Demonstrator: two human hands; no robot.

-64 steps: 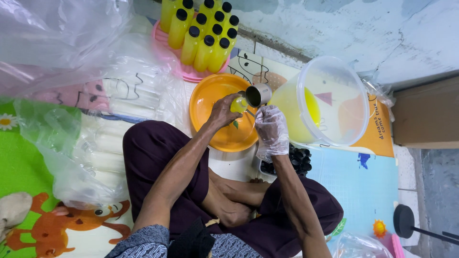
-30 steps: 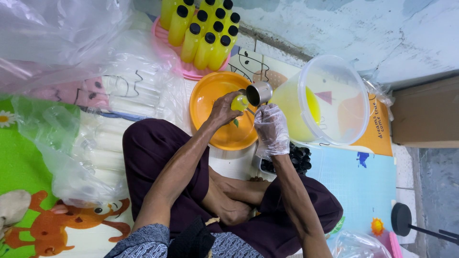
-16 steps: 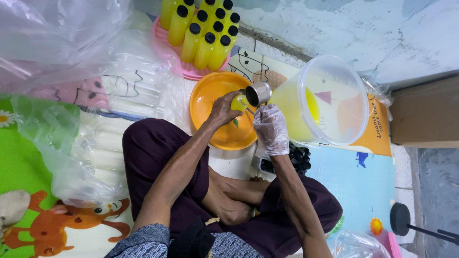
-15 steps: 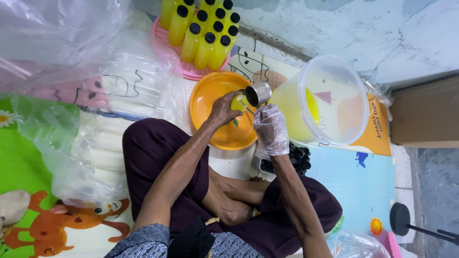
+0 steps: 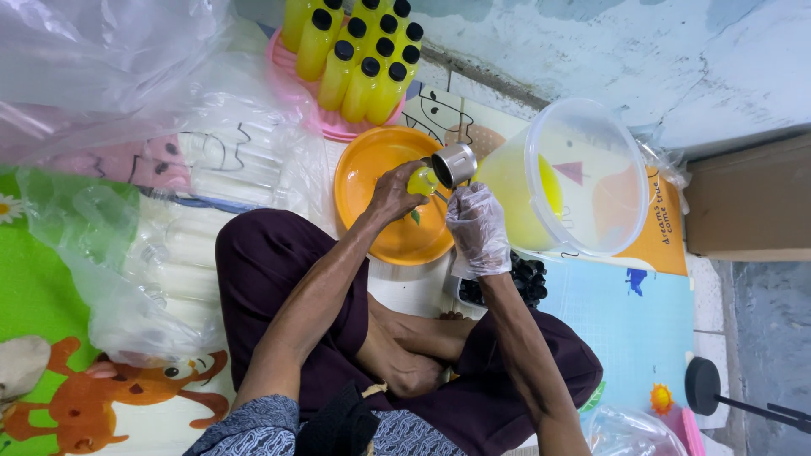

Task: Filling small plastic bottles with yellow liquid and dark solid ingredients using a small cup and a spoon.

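My left hand [image 5: 392, 191] grips a small bottle [image 5: 421, 181] of yellow liquid over the orange bowl [image 5: 372, 169]. My right hand [image 5: 478, 226], in a thin clear glove, holds a metal cup [image 5: 454, 165] tipped against the bottle's mouth. Just to the right stands a clear bucket [image 5: 591, 173] of yellow liquid. I sit cross-legged in dark trousers behind the bowl.
A pink basket [image 5: 291, 72] of several filled yellow bottles with black caps sits at the top. A big clear bag of empty bottles [image 5: 169, 253] lies on the left. Black caps [image 5: 524, 279] fill a small container by my right wrist. A cardboard box [image 5: 748, 198] is at the right.
Nothing has visibly moved; both hands stay at the bottle and cup over the bowl.
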